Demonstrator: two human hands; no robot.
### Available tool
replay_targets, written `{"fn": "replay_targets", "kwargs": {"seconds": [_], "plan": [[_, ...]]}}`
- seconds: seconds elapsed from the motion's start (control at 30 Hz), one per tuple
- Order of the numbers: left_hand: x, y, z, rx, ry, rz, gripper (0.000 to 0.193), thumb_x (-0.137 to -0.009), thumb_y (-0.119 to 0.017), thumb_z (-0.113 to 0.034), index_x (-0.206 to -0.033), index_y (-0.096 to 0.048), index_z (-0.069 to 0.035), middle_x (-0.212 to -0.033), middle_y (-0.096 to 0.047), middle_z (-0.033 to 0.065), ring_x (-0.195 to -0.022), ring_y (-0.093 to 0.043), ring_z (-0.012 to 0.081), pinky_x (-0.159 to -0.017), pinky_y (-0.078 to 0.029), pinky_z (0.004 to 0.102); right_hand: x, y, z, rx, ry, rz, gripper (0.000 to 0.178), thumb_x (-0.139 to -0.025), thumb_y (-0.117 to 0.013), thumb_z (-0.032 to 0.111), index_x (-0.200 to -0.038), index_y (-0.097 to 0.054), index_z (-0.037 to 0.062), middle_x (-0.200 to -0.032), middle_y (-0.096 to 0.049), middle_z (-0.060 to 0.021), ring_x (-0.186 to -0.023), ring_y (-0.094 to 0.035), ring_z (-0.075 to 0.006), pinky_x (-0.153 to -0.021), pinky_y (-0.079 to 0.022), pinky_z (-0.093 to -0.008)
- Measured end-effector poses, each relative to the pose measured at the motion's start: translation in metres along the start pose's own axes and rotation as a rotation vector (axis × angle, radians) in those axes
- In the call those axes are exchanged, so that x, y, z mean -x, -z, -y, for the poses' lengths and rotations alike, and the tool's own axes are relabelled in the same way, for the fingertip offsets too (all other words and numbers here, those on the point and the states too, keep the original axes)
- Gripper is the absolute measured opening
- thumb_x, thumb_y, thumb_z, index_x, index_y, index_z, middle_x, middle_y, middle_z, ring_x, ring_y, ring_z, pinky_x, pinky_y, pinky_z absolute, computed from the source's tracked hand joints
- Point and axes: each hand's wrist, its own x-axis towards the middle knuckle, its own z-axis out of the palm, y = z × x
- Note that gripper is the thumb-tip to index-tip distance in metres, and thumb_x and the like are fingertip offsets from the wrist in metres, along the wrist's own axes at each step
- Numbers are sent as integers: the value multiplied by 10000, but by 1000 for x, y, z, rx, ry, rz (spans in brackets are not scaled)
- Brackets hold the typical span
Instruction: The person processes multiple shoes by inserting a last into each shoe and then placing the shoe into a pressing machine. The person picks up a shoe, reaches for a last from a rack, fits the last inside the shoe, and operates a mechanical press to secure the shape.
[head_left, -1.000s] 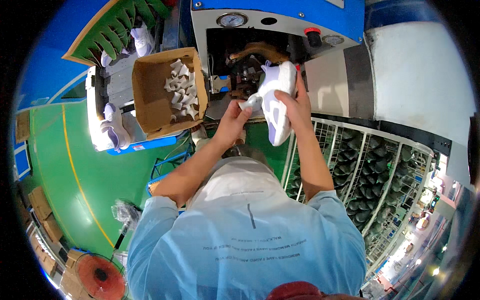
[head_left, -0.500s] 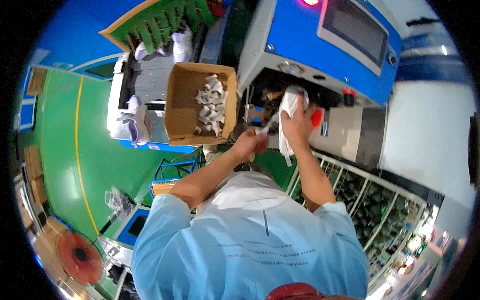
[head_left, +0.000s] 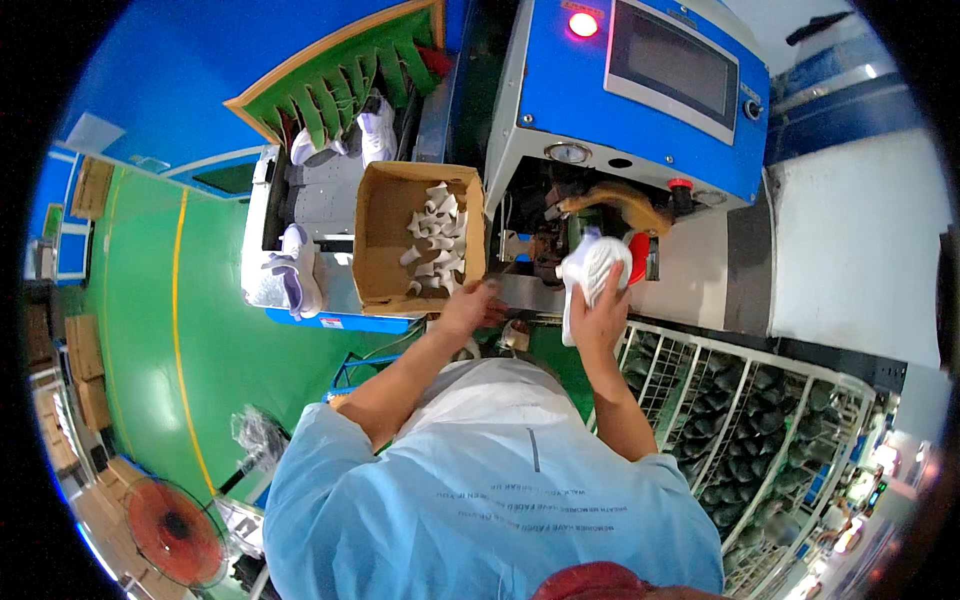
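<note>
The white fabric shoe upper [head_left: 590, 272] is held up against the open front of the blue metal machine [head_left: 640, 110], directly below its brass-coloured curved arm [head_left: 612, 200] and just beside a red part [head_left: 640, 258] of the works. Its long axis runs roughly vertical, top end at the machine's opening, lower end hanging down toward the person's chest.

The right hand [head_left: 600, 318] has the upper from below: its grip is closed around the lower part of the fabric, fingers wrapped up the near side. The upper therefore lies above and ahead of that grip, pointing into the machine.

The left hand [head_left: 470, 308] is apart from the upper, to its left. Its fingers are loosely curled and hold nothing that can be made out; the fingertips rest at or just over the near rim of the open brown cardboard box [head_left: 372, 240]. That box holds a heap of small white moulded pieces [head_left: 435, 240], which lie ahead of the left grip and nearer to it than to the right.

Further left, white shoes [head_left: 290, 265] sit on a grey conveyor surface [head_left: 320, 200]. To the right and below stands a white wire rack [head_left: 780, 420] filled with dark shoe lasts.
</note>
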Motion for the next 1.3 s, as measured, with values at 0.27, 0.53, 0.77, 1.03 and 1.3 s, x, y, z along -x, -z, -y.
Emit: {"fn": "replay_targets", "kwargs": {"seconds": [0.27,0.53,0.77,1.03,1.3], "plan": [[26,-70,25,179,526,717,813,-956,-341,-772,-1415,-521,-126,-1293,-654,165,-1099,-676,281,-989,-516,455,71,136,15,-130,82,769,838,-802,-782,438,-1548,-427,295,-1095,-578,-216,-926,-627,-428,-828,-531,-506],[-7,-46,67,163,332,481,399,-941,-614,-289,-1248,-625,-35,-1218,-684,101,-1116,-658,260,-1003,-502,425,27,-3,8,-1876,-1074,214,405,-904,-733,246,-1234,-608,45,-952,-682,-90,-779,-665,-198,-735,-547,-355],[-2,-22,24,21,146,365,399,-881,-657,-201,-1216,-637,16,-1207,-685,103,-1113,-659,254,-997,-510,404,103,65,-105,-837,-395,314,789,-858,-799,227,-1545,-423,126,-1177,-701,-110,-994,-674,-156,-845,-549,-334],[-4,-92,73,9,125,112,378,-848,-678,-130,-1197,-635,8,-1136,-685,91,-1029,-663,229,-955,-519,367,189,88,-311,-168,-1303,-72,751,-995,-569,311,-1611,-204,87,-1204,-661,-270,-949,-684,-388,-806,-520,-491],[16,-165,69,-318,124,77,313,-829,-681,-126,-1113,-637,-2,-1058,-680,86,-964,-652,217,-903,-513,343,155,72,-536,-44,-1602,-267,448,-1041,-496,369,-1259,-455,-21,-870,-634,-222,-705,-623,-379,-687,-507,-468]]}}
